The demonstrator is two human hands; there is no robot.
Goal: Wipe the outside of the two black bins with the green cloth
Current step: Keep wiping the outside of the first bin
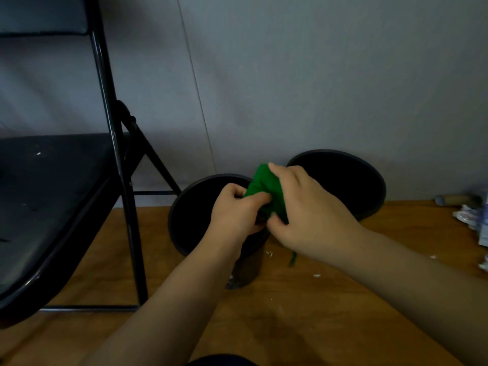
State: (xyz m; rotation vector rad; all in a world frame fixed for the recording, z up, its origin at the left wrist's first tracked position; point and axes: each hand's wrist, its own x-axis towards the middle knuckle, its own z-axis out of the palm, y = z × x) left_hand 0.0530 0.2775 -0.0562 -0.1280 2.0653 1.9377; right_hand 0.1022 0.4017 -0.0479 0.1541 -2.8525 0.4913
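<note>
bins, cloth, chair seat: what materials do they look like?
Near black bin and far black bin: probably plastic, smooth with a dull sheen along the thin rims. Green cloth: soft fabric, it bunches and folds between the hands. Chair seat: looks like vinyl padding, semi-gloss, on a glossy black metal-looking frame.

We find open wooden floor (303, 313) in front of the two black bins, wide enough for a hand to pass. On the left the folding chair (66, 207) crowds the near bin (182, 233), its legs just beside it. Behind, the far bin (369, 196) stands against the wall (290, 75), and litter (472, 220) lies to the right.
</note>
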